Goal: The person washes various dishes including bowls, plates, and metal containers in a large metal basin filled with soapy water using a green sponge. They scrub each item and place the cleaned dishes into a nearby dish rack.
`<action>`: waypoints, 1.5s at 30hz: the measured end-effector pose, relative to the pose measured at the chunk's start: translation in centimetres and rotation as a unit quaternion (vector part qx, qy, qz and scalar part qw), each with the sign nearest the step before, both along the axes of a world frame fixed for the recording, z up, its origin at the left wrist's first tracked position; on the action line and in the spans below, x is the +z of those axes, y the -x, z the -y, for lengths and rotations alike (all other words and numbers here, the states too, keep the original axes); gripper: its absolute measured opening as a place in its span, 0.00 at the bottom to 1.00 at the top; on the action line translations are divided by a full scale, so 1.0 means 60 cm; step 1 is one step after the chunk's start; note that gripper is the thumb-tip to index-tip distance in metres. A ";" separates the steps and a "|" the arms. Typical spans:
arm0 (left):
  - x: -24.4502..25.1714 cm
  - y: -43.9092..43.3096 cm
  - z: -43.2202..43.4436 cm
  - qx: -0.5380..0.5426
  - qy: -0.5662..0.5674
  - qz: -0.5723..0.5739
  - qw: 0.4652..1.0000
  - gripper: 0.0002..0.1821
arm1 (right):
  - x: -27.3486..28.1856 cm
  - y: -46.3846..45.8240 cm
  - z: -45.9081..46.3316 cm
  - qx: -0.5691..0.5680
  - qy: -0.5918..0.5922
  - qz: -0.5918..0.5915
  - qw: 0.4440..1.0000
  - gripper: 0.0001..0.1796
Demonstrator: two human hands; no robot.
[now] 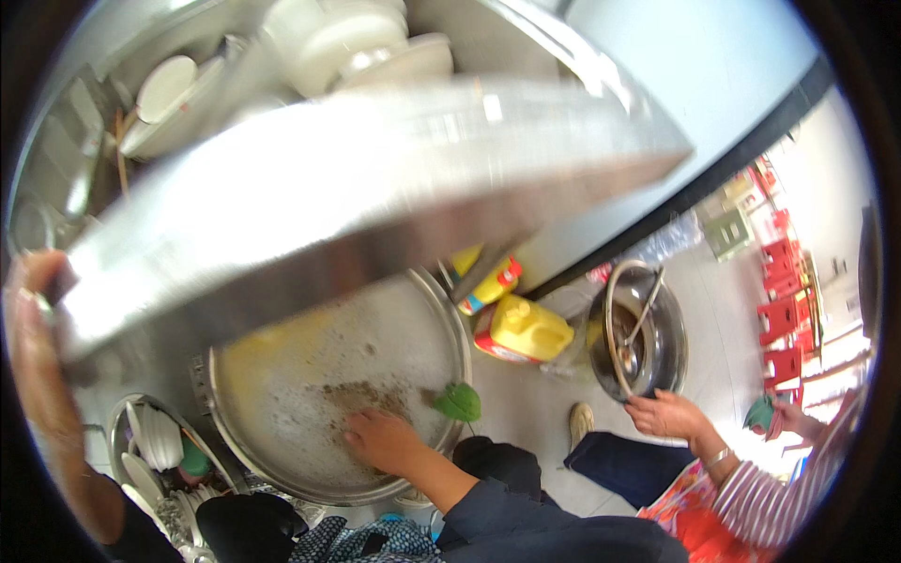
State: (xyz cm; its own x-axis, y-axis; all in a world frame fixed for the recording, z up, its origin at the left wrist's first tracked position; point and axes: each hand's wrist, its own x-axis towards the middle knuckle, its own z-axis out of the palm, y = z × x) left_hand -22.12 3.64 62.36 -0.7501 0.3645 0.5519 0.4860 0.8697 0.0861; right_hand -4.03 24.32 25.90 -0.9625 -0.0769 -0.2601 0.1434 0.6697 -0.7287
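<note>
My left hand [42, 288] grips the rim of a metal sink [366, 134] or similar steel ledge at the far left; the picture is blurred there. Below that ledge stands a large round metal basin [462, 331] filled with cloudy, foamy water, yellowish at one side. Brown bits float on the water, and my right hand [383, 436] dips its fingers in beside them; what they touch is hidden. A green leaf [459, 402] lies by the basin's right rim.
Stacked white plates [165, 88] and bowls [338, 42] fill the sink. Another basin of dishes [153, 436] stands lower left. Yellow jug [531, 329] and bottle [493, 285] stand right of the large basin. A co-worker's hand [665, 415] holds a steel basin [669, 331]; red stools [780, 317] stand beyond.
</note>
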 end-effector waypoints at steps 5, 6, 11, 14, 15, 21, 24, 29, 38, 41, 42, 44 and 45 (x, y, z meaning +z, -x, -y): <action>0.047 -0.008 -0.018 0.006 0.084 0.049 0.995 0.18 | -0.012 0.021 -0.050 -0.062 0.053 -0.022 0.996 0.25; 0.052 -0.007 -0.022 -0.014 0.061 0.058 0.996 0.18 | 0.015 0.023 -0.048 -0.103 0.121 -0.040 0.987 0.24; 0.064 -0.004 -0.031 -0.010 0.017 0.090 0.996 0.17 | 0.368 0.010 -0.076 -0.132 0.235 0.043 0.962 0.18; 0.080 0.003 -0.029 -0.017 -0.010 0.117 0.993 0.17 | 0.634 0.021 -0.151 -0.122 0.269 -0.085 0.952 0.15; 0.086 0.003 -0.028 -0.017 -0.024 0.122 0.992 0.17 | 0.697 0.044 -0.185 -0.132 0.216 -0.135 0.958 0.14; 0.106 -0.001 -0.015 -0.009 -0.028 0.131 0.991 0.15 | 0.762 0.219 -0.327 -0.223 -0.203 -0.344 0.889 0.17; 0.109 -0.003 -0.013 -0.015 -0.055 0.132 0.990 0.13 | 0.720 0.225 -0.335 -0.195 -0.254 -0.320 0.892 0.16; 0.118 0.000 -0.021 -0.018 -0.061 0.154 0.986 0.13 | 0.698 0.223 -0.322 -0.252 -0.261 -0.285 0.887 0.14; 0.127 0.010 -0.049 -0.006 -0.023 0.209 0.978 0.16 | 0.714 0.249 -0.334 -0.242 -0.297 -0.249 0.889 0.14; 0.144 0.018 -0.055 -0.020 -0.025 0.134 0.990 0.23 | 0.714 0.256 -0.330 -0.239 -0.292 -0.236 0.895 0.14; 0.152 0.030 -0.048 0.002 0.003 0.139 0.990 0.29 | 0.714 0.258 -0.331 -0.242 -0.293 -0.236 0.894 0.14; 0.154 0.078 -0.032 0.101 0.001 0.045 0.994 0.30 | 0.714 0.260 -0.329 -0.239 -0.297 -0.235 0.894 0.14; 0.149 0.113 -0.018 0.150 -0.014 0.014 0.988 0.33 | 0.713 0.259 -0.329 -0.240 -0.298 -0.238 0.893 0.14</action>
State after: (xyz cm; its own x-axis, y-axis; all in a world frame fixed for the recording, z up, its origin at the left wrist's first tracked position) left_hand -28.89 4.70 71.29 -0.8376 0.1072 0.5356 0.2027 0.9715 0.1226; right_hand -19.59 44.05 68.70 -0.8598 0.3899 0.3296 0.2878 0.9034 -0.3178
